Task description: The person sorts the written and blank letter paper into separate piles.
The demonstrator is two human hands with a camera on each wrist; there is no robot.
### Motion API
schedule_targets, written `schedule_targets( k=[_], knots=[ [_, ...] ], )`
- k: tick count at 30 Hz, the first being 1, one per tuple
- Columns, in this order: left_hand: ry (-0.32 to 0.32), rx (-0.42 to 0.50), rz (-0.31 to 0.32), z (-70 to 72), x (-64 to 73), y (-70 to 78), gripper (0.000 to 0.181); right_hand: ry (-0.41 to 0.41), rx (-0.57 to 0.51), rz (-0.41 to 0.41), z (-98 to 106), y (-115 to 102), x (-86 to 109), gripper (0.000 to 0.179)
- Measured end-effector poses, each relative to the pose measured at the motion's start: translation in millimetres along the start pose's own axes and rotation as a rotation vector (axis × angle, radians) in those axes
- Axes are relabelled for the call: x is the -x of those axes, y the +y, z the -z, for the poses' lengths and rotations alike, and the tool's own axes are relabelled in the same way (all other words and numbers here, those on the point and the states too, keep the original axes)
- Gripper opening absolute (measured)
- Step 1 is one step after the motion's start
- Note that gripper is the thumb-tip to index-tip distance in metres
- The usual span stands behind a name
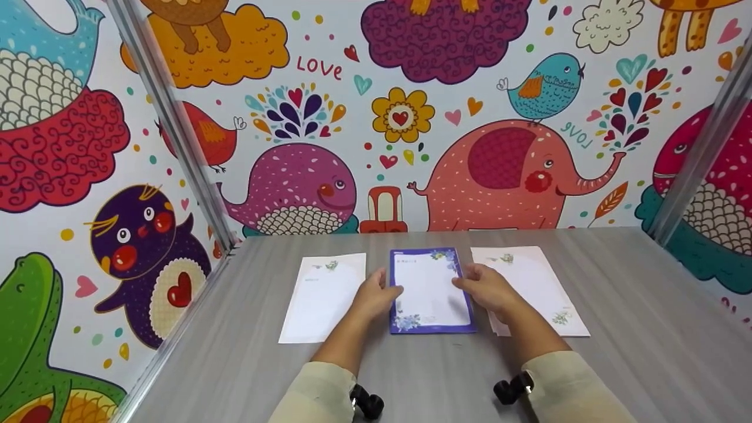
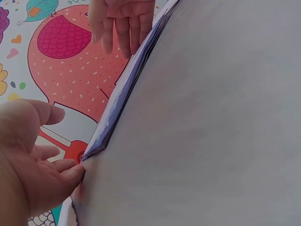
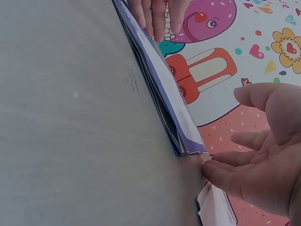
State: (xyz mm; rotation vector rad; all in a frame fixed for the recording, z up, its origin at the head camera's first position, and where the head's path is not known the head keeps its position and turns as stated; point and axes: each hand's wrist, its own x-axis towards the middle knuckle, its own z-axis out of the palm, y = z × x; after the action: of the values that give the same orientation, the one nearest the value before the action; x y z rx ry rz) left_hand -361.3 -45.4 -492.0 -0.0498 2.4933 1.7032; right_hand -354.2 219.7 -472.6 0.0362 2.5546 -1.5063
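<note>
A stack of stationery sheets (image 1: 432,288) with a blue-purple floral border lies in the middle of the table. At its left edge is my left hand (image 1: 376,294), thumb extended toward the border and fingers loosely spread. My right hand (image 1: 486,286) is at the opposite edge in much the same pose. From the left wrist view, the left fingertips (image 2: 77,172) rest low by the corner of the stack (image 2: 127,89). In the right wrist view, several layers show along the stack's side (image 3: 164,84), with the right hand (image 3: 263,150) beside its near corner, thumb apart from the fingers.
White floral paper (image 1: 329,302) lies to the left of the stack. On the right is another white floral pile (image 1: 537,282), its lower left partly covered by my right hand and forearm. The grey table (image 1: 435,376) ends at a wall printed with cartoon animals (image 1: 499,170).
</note>
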Motion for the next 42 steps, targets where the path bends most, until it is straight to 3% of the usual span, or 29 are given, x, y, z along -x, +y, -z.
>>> schedule_targets(
  k=[7, 15, 19, 30, 42],
  knots=[
    [-0.095, -0.135, -0.025, -1.5, 7.4, 0.3, 0.074, -0.066, 0.198, 0.071, 3, 6, 2.7, 0.078],
    [-0.219, -0.412, -0.155, -2.9, 13.6, 0.4, 0.074, -0.158, 0.452, 0.144, 4, 7, 4.4, 0.079],
    [-0.243, -0.522, -0.166, -4.2, 17.3, 2.1, 0.078, -0.178, 0.525, 0.143, 2, 7, 5.4, 0.077],
    [-0.229, -0.559, -0.142, -5.4, 19.2, 0.1, 0.080, -0.173, 0.575, 0.186, -2, 5, 7.6, 0.072],
    [-0.202, -0.545, -0.100, -7.2, 17.8, 1.8, 0.076, -0.129, 0.565, 0.139, -5, 2, 9.8, 0.073]
  ],
)
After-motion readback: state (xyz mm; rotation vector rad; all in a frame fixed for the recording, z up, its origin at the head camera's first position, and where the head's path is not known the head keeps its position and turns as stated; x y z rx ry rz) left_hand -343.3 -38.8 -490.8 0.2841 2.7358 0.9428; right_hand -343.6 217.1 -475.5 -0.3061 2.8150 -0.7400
